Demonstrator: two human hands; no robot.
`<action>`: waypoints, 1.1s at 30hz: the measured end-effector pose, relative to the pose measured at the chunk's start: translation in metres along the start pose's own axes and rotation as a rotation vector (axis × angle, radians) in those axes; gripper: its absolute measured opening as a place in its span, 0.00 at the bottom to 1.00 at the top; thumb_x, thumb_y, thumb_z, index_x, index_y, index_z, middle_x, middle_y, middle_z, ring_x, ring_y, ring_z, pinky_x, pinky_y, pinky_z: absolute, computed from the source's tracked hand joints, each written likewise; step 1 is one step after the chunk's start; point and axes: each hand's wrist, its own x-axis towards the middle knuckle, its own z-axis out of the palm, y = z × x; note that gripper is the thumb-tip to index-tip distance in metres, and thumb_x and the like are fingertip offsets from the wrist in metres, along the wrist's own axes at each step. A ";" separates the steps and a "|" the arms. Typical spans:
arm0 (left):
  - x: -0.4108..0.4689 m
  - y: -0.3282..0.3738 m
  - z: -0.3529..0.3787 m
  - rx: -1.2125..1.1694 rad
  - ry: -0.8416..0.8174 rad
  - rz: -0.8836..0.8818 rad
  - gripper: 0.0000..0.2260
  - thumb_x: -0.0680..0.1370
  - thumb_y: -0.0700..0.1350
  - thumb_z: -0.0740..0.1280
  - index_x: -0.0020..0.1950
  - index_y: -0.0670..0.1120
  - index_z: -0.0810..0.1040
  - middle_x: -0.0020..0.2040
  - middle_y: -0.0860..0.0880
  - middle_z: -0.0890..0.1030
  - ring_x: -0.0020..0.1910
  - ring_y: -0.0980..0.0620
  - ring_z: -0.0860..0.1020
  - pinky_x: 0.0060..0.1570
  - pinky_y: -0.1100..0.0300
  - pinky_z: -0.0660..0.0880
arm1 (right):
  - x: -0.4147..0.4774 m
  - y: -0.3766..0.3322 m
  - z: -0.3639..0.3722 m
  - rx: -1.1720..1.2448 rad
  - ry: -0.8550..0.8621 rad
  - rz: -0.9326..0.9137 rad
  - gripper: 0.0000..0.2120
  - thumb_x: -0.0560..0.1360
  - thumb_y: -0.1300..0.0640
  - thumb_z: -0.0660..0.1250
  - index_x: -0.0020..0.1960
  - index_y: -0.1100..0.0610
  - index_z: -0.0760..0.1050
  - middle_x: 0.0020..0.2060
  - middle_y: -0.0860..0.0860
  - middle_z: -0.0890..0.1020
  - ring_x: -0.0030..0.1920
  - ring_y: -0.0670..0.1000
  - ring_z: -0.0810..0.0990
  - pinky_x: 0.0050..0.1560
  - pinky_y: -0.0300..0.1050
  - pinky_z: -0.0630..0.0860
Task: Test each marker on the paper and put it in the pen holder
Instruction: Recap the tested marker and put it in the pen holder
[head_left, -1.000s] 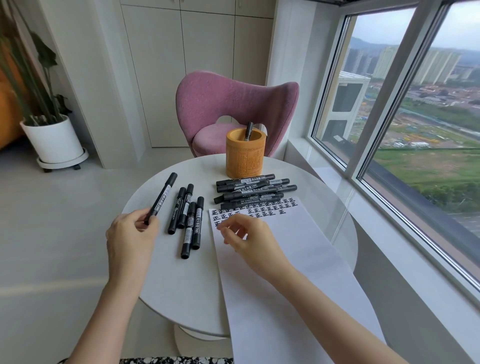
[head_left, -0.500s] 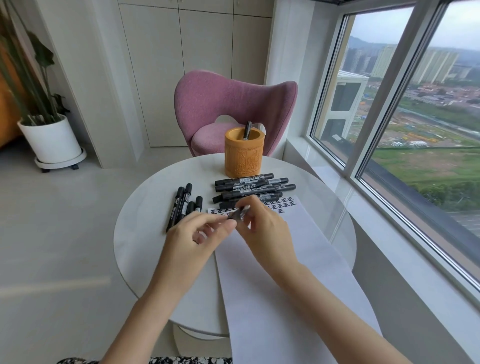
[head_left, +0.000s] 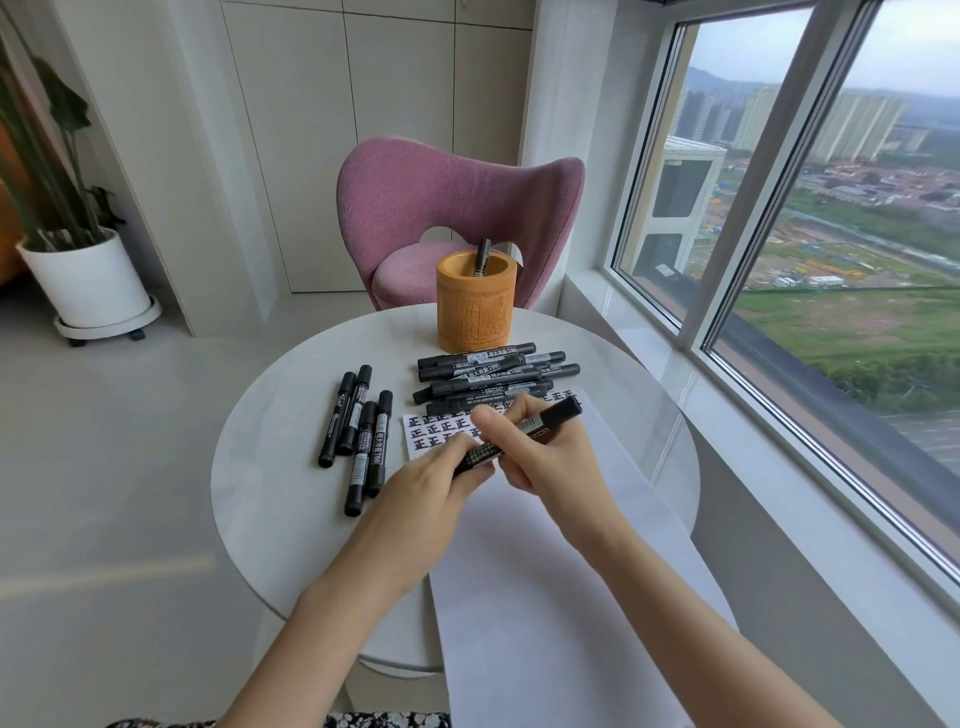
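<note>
we record a round white table (head_left: 270, 499) with a long sheet of paper (head_left: 545, 597) running from its middle towards the person and over the near edge. the far end of the sheet carries rows of black test characters. the wooden pen holder (head_left: 475, 306) stands at the far side of the table, with one marker (head_left: 483, 257) upright in it. just in front of the holder lies a pile of markers (head_left: 493, 371), its nearest members touching the paper's far edge. four loose markers (head_left: 358, 431) lie left of the sheet.

change noted: a second ago the left hand (head_left: 431, 483) held one marker alone, out above the left group, while the right hand (head_left: 556, 462) rested on the paper. both hands have since met above the written rows, and they now share that held marker (head_left: 550, 418), which slants up and to the right, clear of the paper.

fingers: the left hand's are curled round the lower barrel. the right hand pinches the barrel just below the cap between thumb and forefinger, and its other fingers are curled underneath.

our judgement: the cap is still on, so this marker is about to be opened and is not yet tested. with one marker in the holder and many on the table, most of the task appears to remain.
</note>
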 end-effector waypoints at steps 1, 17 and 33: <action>-0.002 0.003 0.000 -0.002 -0.015 -0.001 0.08 0.79 0.53 0.59 0.52 0.50 0.72 0.44 0.54 0.78 0.41 0.53 0.75 0.44 0.52 0.73 | 0.000 0.001 -0.001 0.014 -0.012 0.005 0.17 0.76 0.60 0.68 0.32 0.59 0.65 0.20 0.47 0.65 0.21 0.46 0.59 0.24 0.35 0.58; 0.002 0.005 0.003 -0.320 -0.081 -0.018 0.10 0.75 0.59 0.60 0.49 0.55 0.73 0.34 0.45 0.70 0.32 0.55 0.66 0.34 0.62 0.63 | 0.012 0.001 -0.027 0.033 0.073 0.023 0.08 0.78 0.61 0.63 0.41 0.61 0.75 0.19 0.53 0.67 0.19 0.50 0.64 0.24 0.37 0.58; -0.003 -0.011 0.016 -0.325 -0.046 -0.099 0.09 0.72 0.43 0.73 0.48 0.56 0.81 0.44 0.61 0.82 0.35 0.54 0.76 0.43 0.62 0.74 | 0.069 0.038 -0.089 -0.282 0.457 0.178 0.21 0.71 0.54 0.72 0.28 0.55 0.62 0.21 0.49 0.64 0.20 0.47 0.59 0.23 0.37 0.55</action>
